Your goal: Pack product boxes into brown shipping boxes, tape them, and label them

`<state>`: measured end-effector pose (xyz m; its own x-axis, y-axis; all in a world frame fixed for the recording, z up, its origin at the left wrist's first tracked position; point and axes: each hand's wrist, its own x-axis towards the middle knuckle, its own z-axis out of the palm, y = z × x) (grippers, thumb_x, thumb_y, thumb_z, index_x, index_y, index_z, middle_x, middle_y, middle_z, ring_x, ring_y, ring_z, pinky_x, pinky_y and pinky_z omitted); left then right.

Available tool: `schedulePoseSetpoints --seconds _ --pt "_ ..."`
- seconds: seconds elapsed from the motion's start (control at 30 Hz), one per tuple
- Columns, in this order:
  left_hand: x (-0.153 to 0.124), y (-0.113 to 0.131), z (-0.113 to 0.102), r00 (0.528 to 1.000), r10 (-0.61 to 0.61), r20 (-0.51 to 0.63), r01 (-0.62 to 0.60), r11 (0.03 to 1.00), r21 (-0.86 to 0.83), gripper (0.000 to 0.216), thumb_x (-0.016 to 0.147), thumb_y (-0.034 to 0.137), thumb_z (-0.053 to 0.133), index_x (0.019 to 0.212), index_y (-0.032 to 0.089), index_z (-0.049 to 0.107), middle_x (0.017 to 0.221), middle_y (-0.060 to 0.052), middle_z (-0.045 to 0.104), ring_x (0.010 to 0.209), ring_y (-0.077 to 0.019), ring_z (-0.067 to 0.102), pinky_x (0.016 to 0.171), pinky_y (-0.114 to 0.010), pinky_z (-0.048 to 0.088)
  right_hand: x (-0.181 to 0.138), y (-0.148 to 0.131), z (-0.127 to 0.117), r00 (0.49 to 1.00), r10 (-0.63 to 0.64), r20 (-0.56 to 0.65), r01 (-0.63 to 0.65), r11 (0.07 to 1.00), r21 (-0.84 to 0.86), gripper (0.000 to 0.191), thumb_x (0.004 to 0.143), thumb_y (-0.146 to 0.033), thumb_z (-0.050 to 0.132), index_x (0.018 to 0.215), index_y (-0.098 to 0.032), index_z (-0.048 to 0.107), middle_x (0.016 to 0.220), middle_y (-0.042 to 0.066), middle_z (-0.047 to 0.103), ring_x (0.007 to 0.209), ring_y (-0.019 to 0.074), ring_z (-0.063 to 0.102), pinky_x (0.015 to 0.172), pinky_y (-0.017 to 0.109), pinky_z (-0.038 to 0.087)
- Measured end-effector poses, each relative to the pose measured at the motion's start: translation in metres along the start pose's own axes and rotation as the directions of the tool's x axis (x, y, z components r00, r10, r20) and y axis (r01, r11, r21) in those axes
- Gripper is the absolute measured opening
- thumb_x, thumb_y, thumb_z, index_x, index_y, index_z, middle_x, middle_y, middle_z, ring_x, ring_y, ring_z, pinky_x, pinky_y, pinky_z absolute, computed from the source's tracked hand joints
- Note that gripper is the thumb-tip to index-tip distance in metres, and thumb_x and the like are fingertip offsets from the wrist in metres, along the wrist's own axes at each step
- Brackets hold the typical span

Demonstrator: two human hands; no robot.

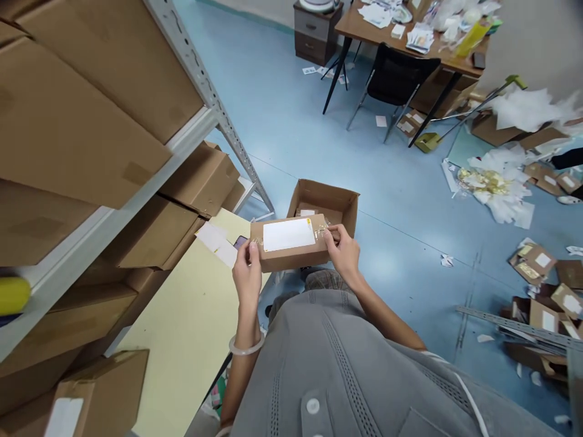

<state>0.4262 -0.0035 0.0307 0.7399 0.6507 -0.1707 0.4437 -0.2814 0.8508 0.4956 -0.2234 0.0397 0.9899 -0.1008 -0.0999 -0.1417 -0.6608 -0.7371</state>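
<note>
A small taped cardboard box (273, 261) with a white label (289, 235) on top is held up level in front of my body. My left hand (247, 276) grips its left end, thumb on the top edge. At the other end my right hand (343, 252) is closed on the corner, where shiny clear tape shows. Just behind the held box, an open cardboard carton (350, 209) stands lower down; part of a labelled parcel (307, 213) shows inside it. Its near side is hidden by the held box.
On my left is a pale yellow table (182, 340) with papers (218, 243) and a phone (240, 242). A metal shelf (228, 130) full of cartons rises beside it. A black chair (396, 76) and desk stand ahead. Cardboard boxes (532, 262) and packing waste lie right.
</note>
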Motion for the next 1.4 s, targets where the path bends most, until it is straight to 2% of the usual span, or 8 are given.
schedulePoseSetpoints --seconds 0.23,0.37,0.53,0.63,0.83,1.07,1.27,1.4 --pt "0.061 0.037 0.087 0.959 0.161 0.235 -0.139 0.985 -0.104 0.043 0.094 0.052 0.049 0.118 0.02 0.065 0.125 -0.01 0.068 0.119 -0.0252 0.061 0.106 -0.038 0.044 0.069 0.033 -0.017 0.976 0.113 -0.184 -0.096 0.99 0.1 0.038 0.09 -0.053 0.052 0.114 -0.026 0.062 0.108 0.008 0.075 0.098 0.0289 0.07 0.086 0.041 0.051" --pt "0.109 0.062 0.133 0.912 0.271 0.309 -0.204 0.951 -0.232 0.049 0.094 0.057 0.048 0.12 0.019 0.065 0.13 -0.012 0.066 0.125 -0.0261 0.058 0.11 -0.039 0.041 0.125 0.053 -0.022 0.974 -0.022 -0.226 0.064 0.981 0.182 0.044 0.094 -0.052 0.045 0.125 -0.023 0.056 0.123 0.012 0.069 0.113 0.0275 0.064 0.097 0.046 0.047" --pt "0.126 0.074 0.138 0.916 0.325 0.235 -0.271 0.933 -0.237 0.058 0.092 0.058 0.052 0.137 0.022 0.053 0.152 -0.012 0.048 0.143 -0.026 0.041 0.12 -0.041 0.028 0.162 0.07 -0.033 0.96 -0.15 -0.238 0.184 0.975 0.124 0.052 0.093 -0.052 0.048 0.136 -0.022 0.05 0.148 0.014 0.05 0.138 0.0288 0.045 0.112 0.052 0.036" --pt "0.117 0.059 0.12 0.923 0.313 0.224 -0.263 0.938 -0.226 0.056 0.094 0.057 0.051 0.137 0.02 0.053 0.15 -0.013 0.05 0.142 -0.0254 0.043 0.12 -0.04 0.029 0.157 0.079 -0.027 0.973 -0.109 -0.205 0.143 0.977 0.161 0.055 0.093 -0.052 0.047 0.139 -0.021 0.047 0.146 0.016 0.052 0.135 0.0286 0.049 0.109 0.052 0.041" --pt "0.103 0.01 0.089 0.961 0.164 0.224 -0.096 0.953 -0.286 0.044 0.096 0.049 0.049 0.127 0.02 0.059 0.14 -0.012 0.059 0.133 -0.0236 0.053 0.115 -0.04 0.037 0.133 0.086 0.004 0.994 -0.109 0.027 0.104 0.983 0.154 0.057 0.088 -0.052 0.052 0.135 -0.02 0.05 0.134 0.018 0.062 0.126 0.0305 0.058 0.1 0.051 0.049" --pt "0.076 -0.028 0.015 0.981 0.152 0.122 -0.101 0.931 -0.35 0.04 0.095 0.047 0.049 0.123 0.02 0.061 0.135 -0.012 0.062 0.129 -0.0227 0.056 0.114 -0.041 0.039 0.134 0.029 0.034 0.949 -0.293 0.115 0.276 0.95 0.143 0.052 0.089 -0.049 0.053 0.132 -0.02 0.054 0.126 0.015 0.067 0.118 0.0283 0.063 0.102 0.049 0.048" --pt "0.017 -0.1 -0.09 0.987 -0.011 -0.16 -0.053 0.92 -0.387 0.045 0.092 0.053 0.051 0.12 0.019 0.061 0.128 -0.015 0.066 0.126 -0.0252 0.059 0.112 -0.044 0.04 0.086 -0.06 0.106 0.78 -0.545 0.306 0.499 0.838 0.221 0.046 0.092 -0.048 0.049 0.129 -0.021 0.056 0.117 0.012 0.071 0.107 0.0269 0.067 0.096 0.046 0.051" --pt "-0.047 -0.163 -0.166 0.9 -0.198 -0.388 0.019 0.907 -0.42 0.05 0.09 0.056 0.052 0.121 0.017 0.06 0.123 -0.016 0.068 0.121 -0.0258 0.063 0.11 -0.046 0.041 0.007 -0.112 0.181 0.542 -0.643 0.541 0.578 0.752 0.315 0.045 0.091 -0.047 0.05 0.127 -0.021 0.057 0.111 0.013 0.072 0.102 0.0274 0.068 0.088 0.044 0.054"
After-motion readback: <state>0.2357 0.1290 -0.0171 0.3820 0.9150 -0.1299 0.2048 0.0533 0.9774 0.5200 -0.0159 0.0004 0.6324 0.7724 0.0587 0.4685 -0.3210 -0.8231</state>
